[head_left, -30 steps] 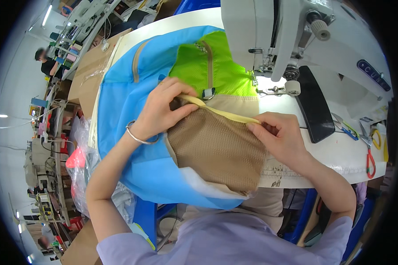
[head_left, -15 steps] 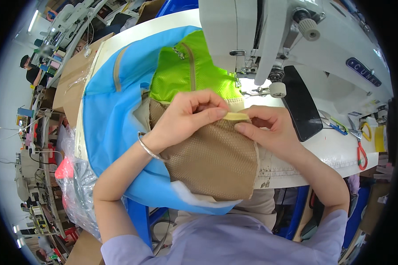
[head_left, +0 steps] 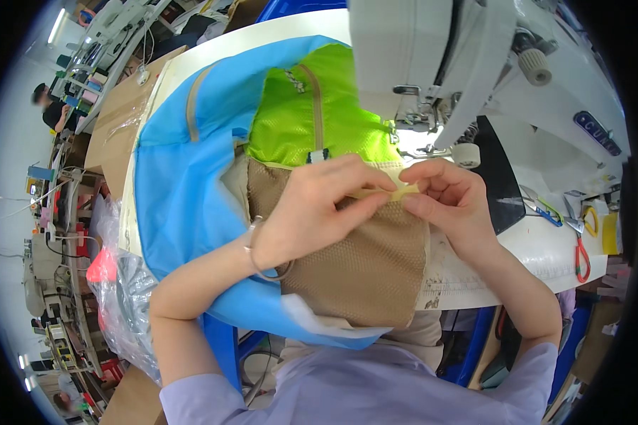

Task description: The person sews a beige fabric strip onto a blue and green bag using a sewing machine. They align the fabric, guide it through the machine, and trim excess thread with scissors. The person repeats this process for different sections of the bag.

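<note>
My left hand, with a silver bangle at its wrist, pinches a narrow yellow strip at the upper edge of a brown textured fabric panel. Close beside it, my right hand pinches the same strip between thumb and fingers. The brown panel joins a bright green piece with a tan zipper. Around its left and lower sides lies blue fabric. Just beyond my right hand is the presser foot area of a white sewing machine; the foot itself is hard to make out.
The work lies on a white table. To the right are a black panel, blue-handled snips and red-handled scissors. A clear plastic bag and cardboard are at left. A person is far off at left.
My fingertips have come closer together along the yellow strip. The machine, fabric and hands all sit further right in view. A small dark-and-white piece now shows at the zipper's lower end.
</note>
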A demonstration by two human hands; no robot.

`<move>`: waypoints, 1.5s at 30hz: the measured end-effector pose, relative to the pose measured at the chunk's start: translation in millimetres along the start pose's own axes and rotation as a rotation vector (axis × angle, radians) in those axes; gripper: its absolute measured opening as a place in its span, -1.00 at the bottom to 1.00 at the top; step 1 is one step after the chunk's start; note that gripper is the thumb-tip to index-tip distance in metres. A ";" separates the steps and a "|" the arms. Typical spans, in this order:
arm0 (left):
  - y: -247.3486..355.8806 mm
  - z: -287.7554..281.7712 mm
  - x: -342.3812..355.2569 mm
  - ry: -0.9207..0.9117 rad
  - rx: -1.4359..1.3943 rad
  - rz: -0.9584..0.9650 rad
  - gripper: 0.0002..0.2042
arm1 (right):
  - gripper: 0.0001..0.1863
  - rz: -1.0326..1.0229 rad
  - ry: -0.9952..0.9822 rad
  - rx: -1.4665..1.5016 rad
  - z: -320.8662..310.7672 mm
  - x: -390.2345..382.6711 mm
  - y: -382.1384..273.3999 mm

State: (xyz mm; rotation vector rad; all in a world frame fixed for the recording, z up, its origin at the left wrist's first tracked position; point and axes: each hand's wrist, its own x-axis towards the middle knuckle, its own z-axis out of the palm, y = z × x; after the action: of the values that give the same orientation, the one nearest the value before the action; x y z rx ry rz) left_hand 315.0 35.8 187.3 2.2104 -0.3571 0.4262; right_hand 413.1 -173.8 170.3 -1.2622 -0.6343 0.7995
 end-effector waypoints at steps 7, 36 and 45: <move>0.2 -4.3 -5.3 -0.115 0.091 0.007 -0.76 | -0.68 0.084 0.027 0.058 6.1 -1.7 -0.1; 3.5 4.7 -21.9 -0.068 -0.086 -0.105 -0.79 | -0.88 0.037 0.060 -0.168 13.8 -9.4 -5.4; 10.5 1.6 -14.7 -0.009 -0.176 -0.161 -0.85 | -0.89 -0.065 0.082 -0.223 11.4 -10.6 0.3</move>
State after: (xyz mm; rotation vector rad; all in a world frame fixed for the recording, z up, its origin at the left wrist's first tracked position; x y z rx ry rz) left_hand 297.9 29.8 187.4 2.0511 -0.2111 0.2868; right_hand 397.8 -175.9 172.5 -1.4612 -0.7090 0.6327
